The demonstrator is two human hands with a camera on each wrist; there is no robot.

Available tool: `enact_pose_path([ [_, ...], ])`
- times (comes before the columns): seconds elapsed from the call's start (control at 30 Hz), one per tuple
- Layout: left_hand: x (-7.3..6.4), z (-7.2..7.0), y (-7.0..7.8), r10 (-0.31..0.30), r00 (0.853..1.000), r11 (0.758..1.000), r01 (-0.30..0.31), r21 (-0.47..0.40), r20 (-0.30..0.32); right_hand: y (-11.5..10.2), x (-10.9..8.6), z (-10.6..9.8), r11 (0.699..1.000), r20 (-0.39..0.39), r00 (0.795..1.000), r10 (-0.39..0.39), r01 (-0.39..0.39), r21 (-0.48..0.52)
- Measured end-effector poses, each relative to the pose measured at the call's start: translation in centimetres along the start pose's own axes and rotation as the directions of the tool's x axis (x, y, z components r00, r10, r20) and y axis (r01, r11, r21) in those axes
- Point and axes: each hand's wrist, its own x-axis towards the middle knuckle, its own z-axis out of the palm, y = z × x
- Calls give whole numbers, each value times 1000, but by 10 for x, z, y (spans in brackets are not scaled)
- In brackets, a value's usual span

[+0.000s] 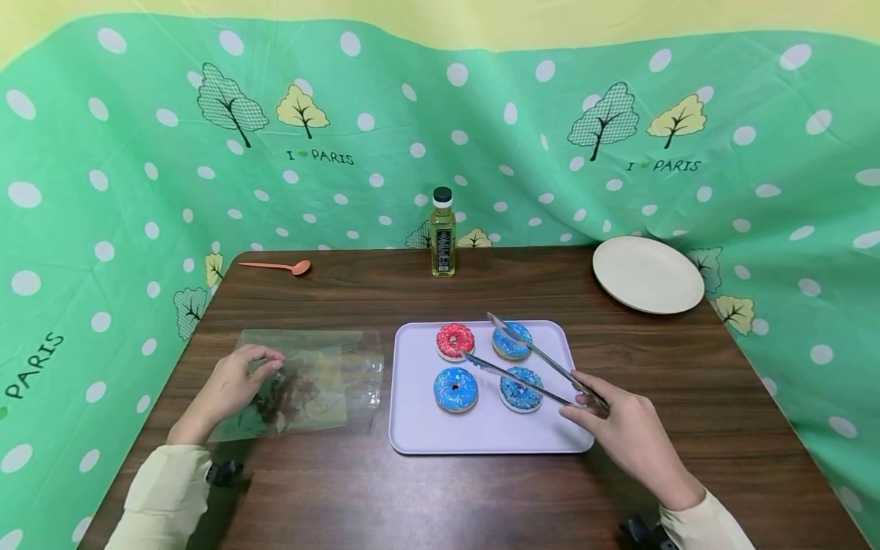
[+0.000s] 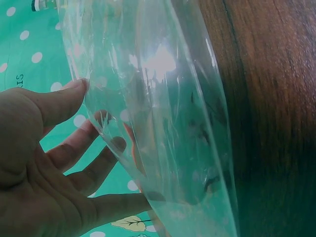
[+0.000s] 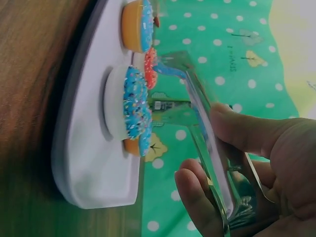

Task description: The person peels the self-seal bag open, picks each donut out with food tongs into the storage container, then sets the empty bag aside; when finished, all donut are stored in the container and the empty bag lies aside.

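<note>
My left hand [image 1: 230, 384] pinches the edge of a clear plastic bag [image 1: 357, 374] at the table's left; in the left wrist view the thumb and fingers meet at the bag's rim [image 2: 163, 123]. My right hand [image 1: 635, 431] holds metal tongs [image 1: 550, 364], their arms spread apart. The tongs reach over a white tray [image 1: 412, 428] bearing a red donut [image 1: 444, 341], a blue donut [image 1: 445, 399] at front left, another blue donut [image 1: 507, 350] at back right and a sprinkled blue donut [image 1: 520, 404] at front right. Nothing is between the tong tips.
A bottle of yellow liquid [image 1: 443, 229] stands at the back middle of the wooden table [image 1: 330, 496]. An orange spoon [image 1: 299, 267] lies at the back left, and a white plate [image 1: 648, 275] rests at the back right corner. A green patterned cloth [image 1: 495, 153] hangs behind.
</note>
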Motion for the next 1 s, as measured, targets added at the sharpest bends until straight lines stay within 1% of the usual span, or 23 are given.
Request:
enact_pose_path([
  [0.27,1,1,1,-11,1000,1000,11,-3,9,9,-1,1,1000,-64,998,10,-10,0],
  [0.4,0,1,1,-25,1000,1000,25,-7,17,13,-3,-1,999,-49,998,37,-37,8],
  [0.53,0,1,1,-28,999,1000,28,-6,17,18,-4,-3,998,-38,997,64,-63,20],
  [0.83,-1,2,0,-31,999,1000,31,1,13,34,-6,-6,996,-84,993,83,-81,29],
  [1.0,0,2,-1,-30,999,1000,30,1,12,45,-7,-10,990,-58,988,142,-142,19],
])
